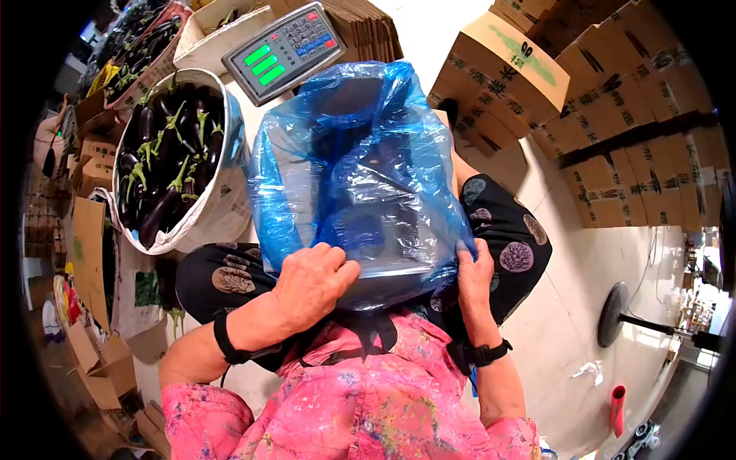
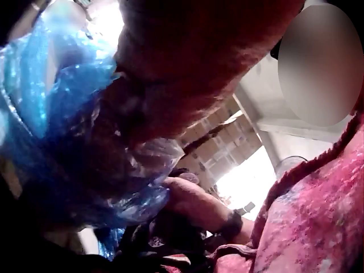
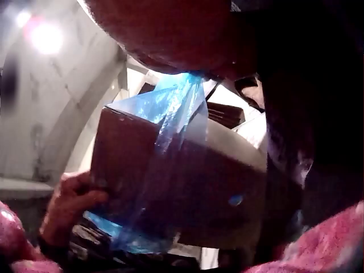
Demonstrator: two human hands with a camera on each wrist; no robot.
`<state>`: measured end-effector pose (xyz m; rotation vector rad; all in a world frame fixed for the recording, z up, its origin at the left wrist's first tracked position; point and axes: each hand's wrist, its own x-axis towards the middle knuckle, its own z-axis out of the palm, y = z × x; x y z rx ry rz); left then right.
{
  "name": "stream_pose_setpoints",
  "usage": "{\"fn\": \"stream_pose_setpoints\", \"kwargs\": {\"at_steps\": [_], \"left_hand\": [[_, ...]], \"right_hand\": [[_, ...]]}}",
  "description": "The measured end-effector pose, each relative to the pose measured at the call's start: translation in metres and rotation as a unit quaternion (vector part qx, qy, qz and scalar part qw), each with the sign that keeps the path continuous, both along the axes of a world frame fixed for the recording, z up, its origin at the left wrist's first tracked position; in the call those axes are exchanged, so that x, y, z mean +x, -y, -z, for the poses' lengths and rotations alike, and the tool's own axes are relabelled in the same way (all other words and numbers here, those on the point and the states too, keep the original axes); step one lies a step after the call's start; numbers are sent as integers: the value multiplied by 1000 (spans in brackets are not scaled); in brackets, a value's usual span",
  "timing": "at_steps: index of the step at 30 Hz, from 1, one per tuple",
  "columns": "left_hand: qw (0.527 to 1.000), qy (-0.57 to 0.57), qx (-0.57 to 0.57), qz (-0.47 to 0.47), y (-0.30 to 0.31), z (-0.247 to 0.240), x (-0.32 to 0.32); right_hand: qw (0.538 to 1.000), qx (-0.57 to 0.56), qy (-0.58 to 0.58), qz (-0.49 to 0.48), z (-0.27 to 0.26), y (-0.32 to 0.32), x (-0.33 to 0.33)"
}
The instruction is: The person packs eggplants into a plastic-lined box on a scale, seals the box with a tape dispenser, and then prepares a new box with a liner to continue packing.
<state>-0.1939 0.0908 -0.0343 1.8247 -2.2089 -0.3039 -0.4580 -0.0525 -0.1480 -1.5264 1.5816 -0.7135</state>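
A thin blue plastic bag is spread wide across the person's lap, over and inside a cardboard box. My left hand has its fingers curled on the bag's near left edge. At the near right corner, my right hand pinches the film, thumb on top. The right wrist view shows film draped down the box's brown outer side, with the left thumb lying along that side. Crumpled film hangs beside the left hand in the left wrist view.
A white basket full of eggplants stands left of the lap. Beyond the bag is a scale display with green readouts. Printed cardboard boxes are stacked at right, with one box nearer. A red tube lies on the floor.
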Motion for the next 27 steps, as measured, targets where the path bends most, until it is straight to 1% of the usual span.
{"fn": "stream_pose_setpoints", "kwargs": {"at_steps": [1,3,4,5,6,7,8,9,11,12,13,15,16,17,18,19,20,22,23,24,25,26,27], "left_hand": [[999,2,28,18,1,0,1],[999,-4,48,22,0,-8,6],[998,1,53,29,-2,-12,11],[998,5,60,36,-5,-14,15],[998,2,57,34,-9,-10,16],[998,0,61,31,-14,-10,14],[998,-2,64,28,-17,-9,12],[997,-5,67,25,-20,-8,10],[999,-14,43,16,-22,-4,9],[999,-21,32,6,-24,-2,9],[999,-27,21,-4,-25,-1,8],[1000,-11,-17,-15,-27,0,3],[999,-1,-39,-21,-27,2,3],[1000,-16,-8,-13,-29,6,4],[999,-30,23,-5,-30,11,5],[997,-45,55,0,-32,13,7],[996,-60,71,11,-32,12,9],[995,-44,79,36,-34,14,6],[995,-36,84,49,-33,15,5],[994,-43,79,70,-32,17,4],[994,-38,80,70,-32,16,1],[994,-33,78,70,-32,13,-2],[994,-30,77,69,-30,11,-4]], "right_hand": [[1000,19,-8,3,4,5,-3],[998,57,-18,2,9,20,-3],[999,32,33,-14,17,29,-5],[997,66,-20,-29,10,35,-1],[984,23,-128,-119,19,41,-2],[950,-22,-233,-208,27,46,-2],[924,16,-308,-226,17,45,13],[895,24,-351,-275,9,48,21],[883,150,-314,-314,38,83,20],[892,162,-293,-305,20,90,26],[886,144,-309,-315,19,97,30],[792,201,-411,-405,-6,101,53],[761,142,-450,-446,-6,98,54],[724,80,-486,-484,-4,91,53],[697,48,-507,-505,-1,91,46],[664,10,-553,-504,4,96,45],[686,-24,-549,-477,8,104,44],[722,-113,-533,-427,1,129,43],[701,-166,-557,-414,-24,138,51],[697,-188,-563,-402,-63,141,64],[706,-221,-564,-366,-60,166,55],[755,-218,-527,-324,-69,183,51],[820,-191,-472,-263,-80,198,54]]}}
